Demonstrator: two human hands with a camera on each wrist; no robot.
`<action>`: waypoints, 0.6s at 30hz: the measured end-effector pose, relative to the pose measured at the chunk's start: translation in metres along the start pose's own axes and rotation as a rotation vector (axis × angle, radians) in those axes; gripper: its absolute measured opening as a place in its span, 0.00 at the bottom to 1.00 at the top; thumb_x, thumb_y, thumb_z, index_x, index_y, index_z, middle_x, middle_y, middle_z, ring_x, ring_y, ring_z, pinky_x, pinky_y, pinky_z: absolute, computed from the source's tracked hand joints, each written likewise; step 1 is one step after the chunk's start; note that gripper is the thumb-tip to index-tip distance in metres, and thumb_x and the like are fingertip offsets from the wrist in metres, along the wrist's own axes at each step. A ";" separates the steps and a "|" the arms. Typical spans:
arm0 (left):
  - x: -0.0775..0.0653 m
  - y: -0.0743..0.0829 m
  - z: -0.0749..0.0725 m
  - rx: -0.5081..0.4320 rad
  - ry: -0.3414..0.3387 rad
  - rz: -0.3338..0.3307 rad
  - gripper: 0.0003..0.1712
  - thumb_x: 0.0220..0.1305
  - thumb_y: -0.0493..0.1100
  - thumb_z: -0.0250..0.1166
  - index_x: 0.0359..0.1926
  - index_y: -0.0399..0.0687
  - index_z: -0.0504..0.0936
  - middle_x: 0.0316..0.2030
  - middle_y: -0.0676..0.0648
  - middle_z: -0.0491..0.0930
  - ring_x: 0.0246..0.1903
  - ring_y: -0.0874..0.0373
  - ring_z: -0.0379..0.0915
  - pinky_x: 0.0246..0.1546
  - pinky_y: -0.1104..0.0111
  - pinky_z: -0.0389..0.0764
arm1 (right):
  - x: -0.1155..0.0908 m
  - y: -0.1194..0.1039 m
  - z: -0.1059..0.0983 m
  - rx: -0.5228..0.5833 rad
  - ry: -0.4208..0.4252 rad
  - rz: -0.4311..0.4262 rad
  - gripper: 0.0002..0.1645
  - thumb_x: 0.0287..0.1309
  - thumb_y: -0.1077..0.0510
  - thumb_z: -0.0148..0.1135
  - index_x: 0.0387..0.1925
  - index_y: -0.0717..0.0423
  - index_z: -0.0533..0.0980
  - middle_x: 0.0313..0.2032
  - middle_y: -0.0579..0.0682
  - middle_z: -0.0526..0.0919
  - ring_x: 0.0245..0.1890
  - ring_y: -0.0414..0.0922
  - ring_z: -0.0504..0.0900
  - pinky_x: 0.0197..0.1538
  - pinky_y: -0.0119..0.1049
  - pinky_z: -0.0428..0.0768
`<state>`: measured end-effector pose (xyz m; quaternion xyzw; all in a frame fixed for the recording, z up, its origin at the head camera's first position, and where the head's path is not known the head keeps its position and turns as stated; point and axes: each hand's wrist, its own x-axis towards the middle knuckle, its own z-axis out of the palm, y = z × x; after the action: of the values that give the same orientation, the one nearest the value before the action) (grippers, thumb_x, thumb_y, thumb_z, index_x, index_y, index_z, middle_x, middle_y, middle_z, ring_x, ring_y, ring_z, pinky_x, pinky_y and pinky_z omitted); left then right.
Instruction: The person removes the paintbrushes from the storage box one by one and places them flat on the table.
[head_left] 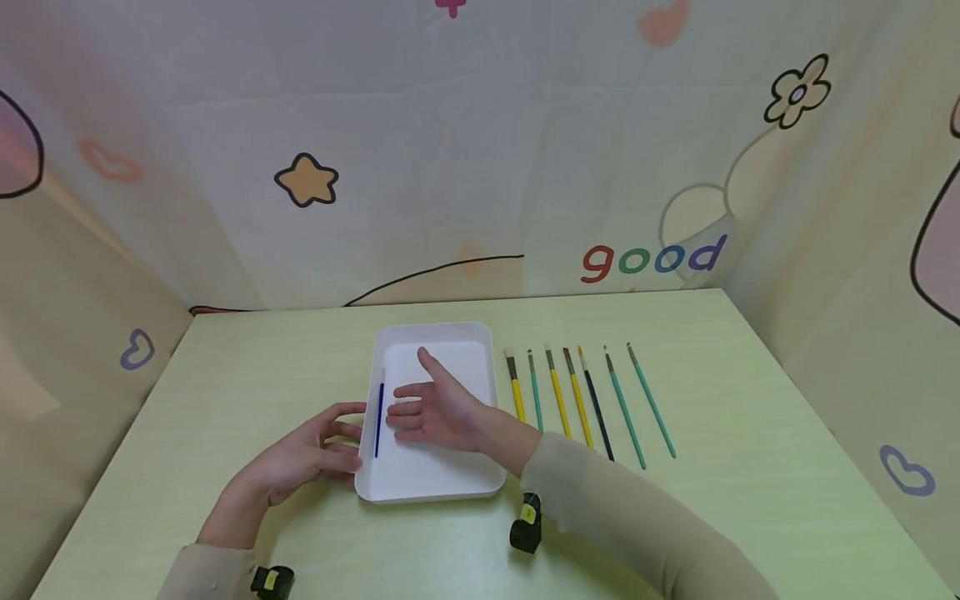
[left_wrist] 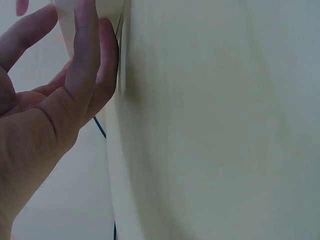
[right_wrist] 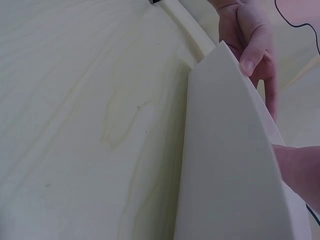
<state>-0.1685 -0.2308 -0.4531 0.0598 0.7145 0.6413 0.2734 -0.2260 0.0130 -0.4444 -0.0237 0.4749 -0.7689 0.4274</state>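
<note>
A white rectangular tray stands on the table. Inside it, along its left wall, lies a thin blue-handled paintbrush, its pale tip hard to make out. My right hand is over the tray with straight fingers and a raised thumb, holding nothing, to the right of that brush. At the tray's left wall, my left hand touches the outside with loosely bent fingers. The right wrist view shows the left thumb against the tray's rim. Most of the left hand fills the left wrist view's upper left.
To the right of the tray, several paintbrushes lie side by side: yellow-handled ones, a black-handled one and teal ones. My right forearm covers some handle ends. A printed curtain stands behind the table.
</note>
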 end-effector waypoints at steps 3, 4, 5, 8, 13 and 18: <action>0.000 0.001 0.000 0.000 0.000 -0.004 0.49 0.64 0.31 0.68 0.79 0.41 0.50 0.62 0.29 0.65 0.51 0.42 0.78 0.49 0.54 0.84 | 0.002 0.000 0.002 0.013 -0.008 0.002 0.62 0.71 0.22 0.33 0.78 0.72 0.44 0.75 0.75 0.52 0.76 0.65 0.54 0.75 0.57 0.56; 0.000 0.001 0.000 0.000 0.000 -0.005 0.49 0.64 0.31 0.68 0.79 0.41 0.50 0.62 0.29 0.65 0.51 0.42 0.78 0.49 0.54 0.84 | 0.002 0.000 0.002 0.018 -0.012 0.004 0.62 0.70 0.22 0.33 0.78 0.72 0.44 0.75 0.75 0.52 0.76 0.66 0.54 0.75 0.57 0.56; 0.001 0.001 0.000 0.001 -0.001 -0.005 0.49 0.64 0.31 0.68 0.79 0.41 0.50 0.63 0.29 0.65 0.51 0.42 0.78 0.49 0.54 0.84 | 0.003 0.000 0.002 0.022 -0.015 0.006 0.63 0.70 0.22 0.33 0.78 0.72 0.43 0.74 0.75 0.52 0.76 0.66 0.54 0.75 0.57 0.55; 0.001 0.000 0.001 0.001 -0.007 -0.004 0.49 0.64 0.31 0.68 0.79 0.41 0.50 0.63 0.29 0.65 0.51 0.42 0.77 0.49 0.53 0.84 | 0.005 0.001 0.002 0.038 -0.024 0.009 0.63 0.70 0.21 0.33 0.78 0.72 0.43 0.74 0.75 0.53 0.76 0.65 0.53 0.75 0.57 0.54; 0.002 0.001 0.001 0.004 -0.008 -0.007 0.49 0.65 0.31 0.68 0.79 0.42 0.50 0.63 0.29 0.65 0.51 0.42 0.77 0.49 0.54 0.85 | 0.008 0.003 -0.001 0.064 -0.001 0.015 0.61 0.72 0.24 0.34 0.77 0.74 0.46 0.73 0.74 0.57 0.75 0.64 0.57 0.75 0.57 0.56; 0.002 0.000 0.000 0.002 -0.003 -0.014 0.49 0.65 0.31 0.68 0.79 0.42 0.50 0.63 0.30 0.64 0.52 0.43 0.77 0.49 0.53 0.84 | 0.011 0.007 -0.003 0.071 0.036 0.016 0.55 0.76 0.30 0.35 0.75 0.77 0.49 0.72 0.72 0.62 0.73 0.62 0.62 0.74 0.55 0.60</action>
<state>-0.1702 -0.2300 -0.4539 0.0560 0.7151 0.6384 0.2791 -0.2303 0.0063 -0.4551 0.0092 0.4552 -0.7821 0.4255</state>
